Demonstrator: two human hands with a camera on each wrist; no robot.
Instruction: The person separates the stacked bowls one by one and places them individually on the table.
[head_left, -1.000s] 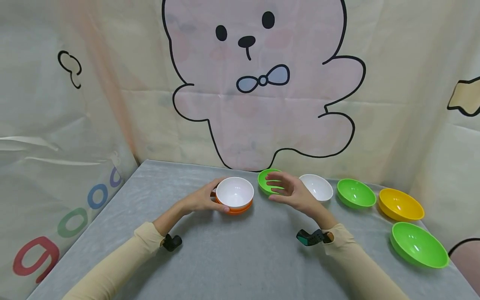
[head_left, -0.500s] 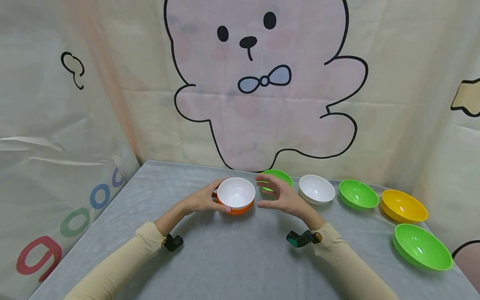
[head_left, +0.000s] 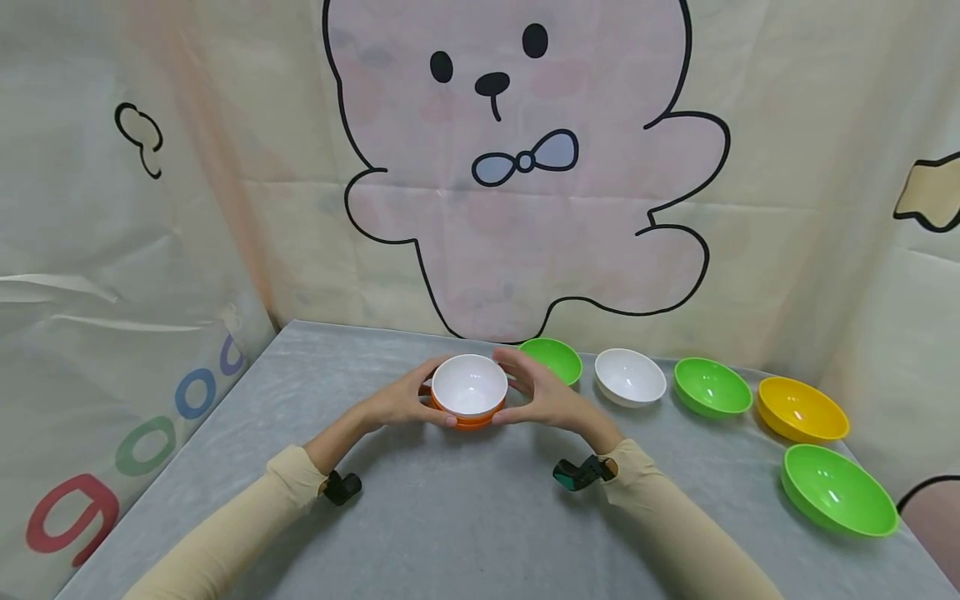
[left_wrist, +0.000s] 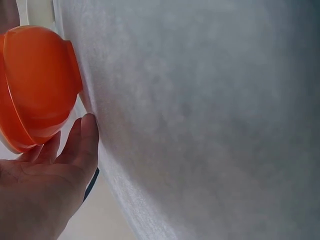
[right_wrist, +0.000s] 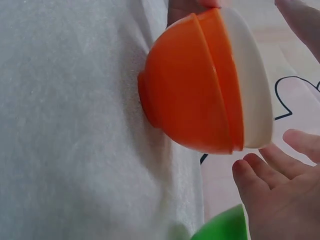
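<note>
A stack of nested bowls stands on the grey cloth in front of me. On top is a white bowl (head_left: 469, 385), and two orange rims show on the orange bowls (right_wrist: 190, 90) beneath it. My left hand (head_left: 403, 398) holds the stack from its left side, thumb in front and fingers behind. At the right side curves my right hand (head_left: 542, 395), its thumb tip by the orange wall in the head view. In the right wrist view its spread fingers (right_wrist: 243, 175) are close to the rim; contact is hard to tell.
Along the table's back and right edge stand a small green bowl (head_left: 553, 358), a white bowl (head_left: 630, 379), another green bowl (head_left: 712, 388), a yellow bowl (head_left: 802, 410) and a large green bowl (head_left: 838, 492). A printed curtain (head_left: 600, 258) hangs behind the table.
My right hand has moved left, from in front of the small green bowl to the stack's right side. The left hand and the stack have stayed in place.
</note>
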